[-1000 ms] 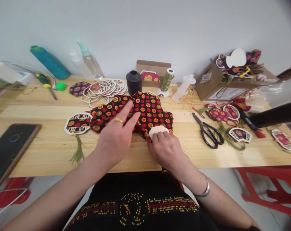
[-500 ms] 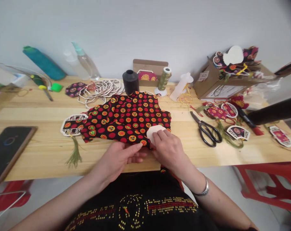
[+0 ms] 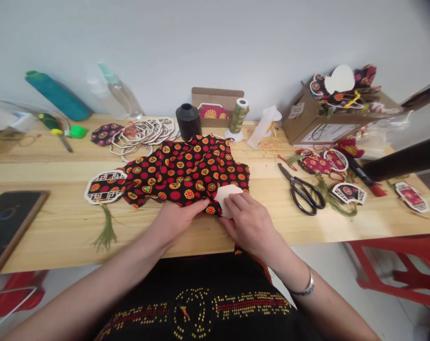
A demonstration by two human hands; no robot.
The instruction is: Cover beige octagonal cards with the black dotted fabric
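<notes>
Currently I log, at the desk's point(image 3: 58, 227) near edge: left hand point(image 3: 175, 220) pinching the black, red-dotted cotton fabric point(image 3: 186, 170) taut, right hand point(image 3: 248, 222) fingers flat, pressing a pale scalloped card template point(image 3: 224, 194) onto its corner.

Both forearms are bare, with no sleeves in sight. The right wrist, at the lower right of the frame, wears a plain silver bangle point(image 3: 306, 288) with a rounded, shiny band. The left hand point(image 3: 174, 221) and the right hand point(image 3: 249, 221) show no gloves, and no ring can be made out at this angle. Along the bottom centre of the frame lies a black garment point(image 3: 200, 308) decorated with rows of small yellow and red bead-like dots, forming horizontal bands and a round motif in the middle.
</notes>
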